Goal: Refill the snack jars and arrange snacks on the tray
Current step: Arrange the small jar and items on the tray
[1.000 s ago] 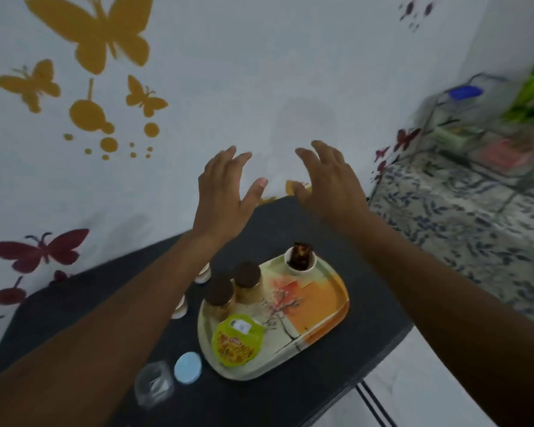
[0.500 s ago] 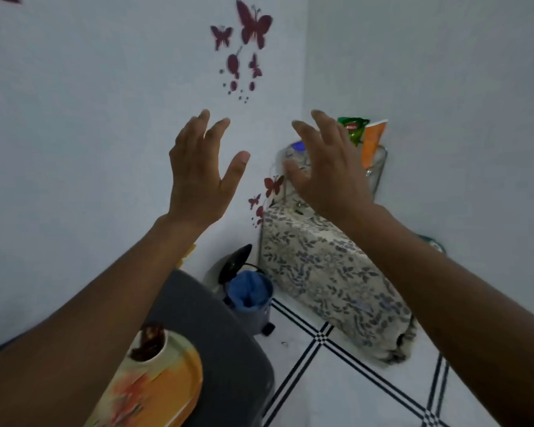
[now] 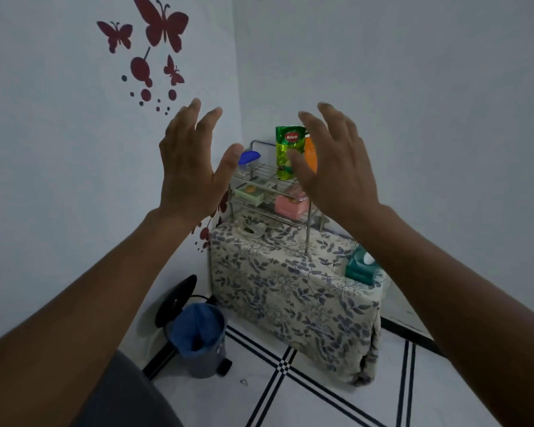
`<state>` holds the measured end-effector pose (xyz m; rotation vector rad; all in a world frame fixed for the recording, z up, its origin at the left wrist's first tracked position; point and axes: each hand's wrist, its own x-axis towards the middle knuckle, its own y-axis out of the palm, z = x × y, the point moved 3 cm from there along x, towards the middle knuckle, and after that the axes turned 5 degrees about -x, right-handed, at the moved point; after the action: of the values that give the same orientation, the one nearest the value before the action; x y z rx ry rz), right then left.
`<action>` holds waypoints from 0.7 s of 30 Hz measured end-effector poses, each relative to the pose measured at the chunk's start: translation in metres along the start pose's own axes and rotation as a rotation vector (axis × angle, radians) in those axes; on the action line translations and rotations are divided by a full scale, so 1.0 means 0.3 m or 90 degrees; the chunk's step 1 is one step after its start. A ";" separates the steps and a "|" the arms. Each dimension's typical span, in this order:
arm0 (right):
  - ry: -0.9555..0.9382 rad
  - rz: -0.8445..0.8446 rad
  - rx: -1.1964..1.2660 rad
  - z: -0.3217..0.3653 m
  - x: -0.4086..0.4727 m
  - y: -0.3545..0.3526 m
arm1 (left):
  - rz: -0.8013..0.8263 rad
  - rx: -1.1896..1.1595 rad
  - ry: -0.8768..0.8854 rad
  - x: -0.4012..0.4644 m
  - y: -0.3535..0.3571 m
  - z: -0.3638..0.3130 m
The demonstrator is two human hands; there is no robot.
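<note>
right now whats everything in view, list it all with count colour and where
snack packet: 1, green, top shelf of rack
orange packet: 1, orange, beside the green one, partly behind right hand
lidded container: 1, blue lid, top shelf, left
boxes: 2, green and pink, lower shelf
wire rack: 1, metal, on covered stand
floral cover: 1, cream and blue, in corner
tissue box: 1, teal, stand's right edge
pedal bin: 1, grey, blue liner, lid open, on floor
table: 1, dark, bottom left corner
butterfly stickers: several, red, left wall
left hand: open, raised, holds nothing
right hand: open, raised, holds nothing
</note>
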<state>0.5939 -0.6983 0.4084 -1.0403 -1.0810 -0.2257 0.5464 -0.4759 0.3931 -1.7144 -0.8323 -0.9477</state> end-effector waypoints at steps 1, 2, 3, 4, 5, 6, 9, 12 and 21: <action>-0.001 0.001 -0.001 -0.031 0.032 0.051 | -0.005 0.001 0.001 0.033 0.054 0.031; 0.000 0.002 0.002 -0.056 0.056 0.094 | -0.007 0.000 0.000 0.058 0.096 0.060; -0.003 0.007 0.002 -0.084 0.094 0.152 | -0.010 -0.001 0.000 0.091 0.148 0.097; -0.008 0.012 0.000 -0.108 0.133 0.207 | -0.011 0.000 -0.002 0.122 0.193 0.132; -0.014 0.016 -0.004 -0.128 0.168 0.257 | -0.012 0.004 -0.002 0.149 0.234 0.163; -0.020 0.023 -0.005 -0.151 0.228 0.325 | -0.013 0.005 -0.007 0.194 0.285 0.212; -0.030 0.039 -0.006 -0.200 0.387 0.492 | -0.008 0.013 -0.018 0.306 0.409 0.342; -0.037 0.033 -0.003 -0.247 0.517 0.651 | 0.002 0.023 -0.038 0.403 0.527 0.459; 0.002 0.055 0.059 -0.426 0.764 1.093 | 0.027 -0.014 -0.047 0.610 0.916 0.686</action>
<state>0.9871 -0.5516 0.3924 -1.0000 -1.0321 -0.1068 0.9119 -0.3425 0.3931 -1.7885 -0.8320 -0.8727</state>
